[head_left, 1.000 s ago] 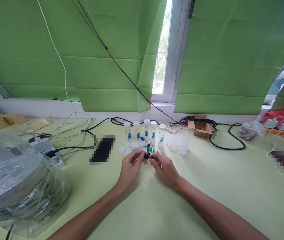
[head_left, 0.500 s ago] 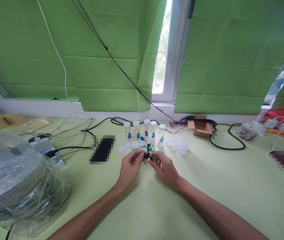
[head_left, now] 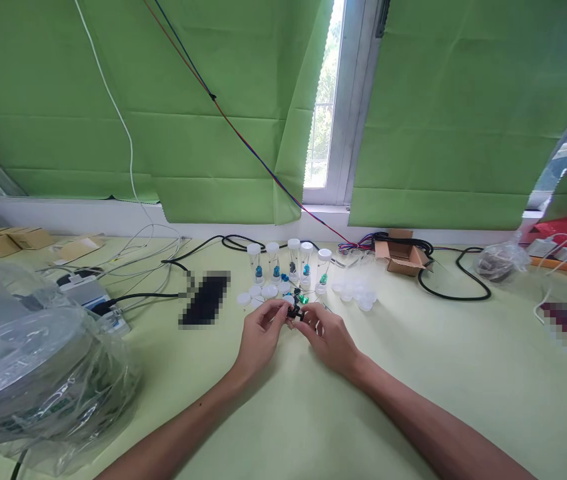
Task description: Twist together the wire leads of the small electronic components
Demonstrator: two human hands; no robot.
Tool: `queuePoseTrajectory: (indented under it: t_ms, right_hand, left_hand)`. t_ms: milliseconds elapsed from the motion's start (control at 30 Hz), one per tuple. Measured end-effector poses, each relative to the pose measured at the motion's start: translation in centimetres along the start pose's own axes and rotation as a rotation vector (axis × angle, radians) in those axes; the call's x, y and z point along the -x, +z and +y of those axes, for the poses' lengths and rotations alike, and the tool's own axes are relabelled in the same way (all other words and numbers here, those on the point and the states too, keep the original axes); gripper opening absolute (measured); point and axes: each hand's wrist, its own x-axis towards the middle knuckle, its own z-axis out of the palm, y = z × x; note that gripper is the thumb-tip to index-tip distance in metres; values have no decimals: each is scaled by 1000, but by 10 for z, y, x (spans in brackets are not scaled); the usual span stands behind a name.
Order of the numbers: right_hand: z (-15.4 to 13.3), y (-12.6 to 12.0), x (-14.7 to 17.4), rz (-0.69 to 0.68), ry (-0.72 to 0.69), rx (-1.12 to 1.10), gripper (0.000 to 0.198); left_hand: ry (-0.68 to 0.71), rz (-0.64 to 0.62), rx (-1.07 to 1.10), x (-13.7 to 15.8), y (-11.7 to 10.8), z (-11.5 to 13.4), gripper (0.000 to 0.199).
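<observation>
Pinching one small black piece [head_left: 294, 312] between them, two hands [head_left: 258, 337] [head_left: 336, 341] face five capped tubes [head_left: 322, 271].

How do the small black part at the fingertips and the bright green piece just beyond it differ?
Colour: the black part is dark, the green piece bright green. State: the black part is held at the fingertips of the left hand and right hand; the green piece lies on the table just beyond them. Both are small.
</observation>
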Motion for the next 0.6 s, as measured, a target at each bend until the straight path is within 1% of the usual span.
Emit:
queuePoseTrajectory:
  t_ms: [67, 167, 333, 400, 533, 600]
  right_hand:
    - [1, 1, 0, 12, -4, -18, 19]
    - [3, 2, 1, 15, -23, -20, 14]
    - [4, 1, 0, -10, -34, 32, 11]
    - [3, 0, 0, -31, -25, 66, 14]
    - [0, -1, 0, -48, -18, 84, 28]
    - [-1, -1, -1, -39, -12, 70, 24]
  left_hand:
    - [-10, 4, -1, -1, 0, 0, 16]
    - [-12, -2, -1, -1, -1, 0, 17]
    - [-12, -10, -3, -1, -1, 0, 19]
    - [-12, -14, -1, -1, 0, -1, 20]
    - [-12, -22, 15, -1, 1, 0, 19]
    - [-11, -17, 15, -1, 1, 1, 19]
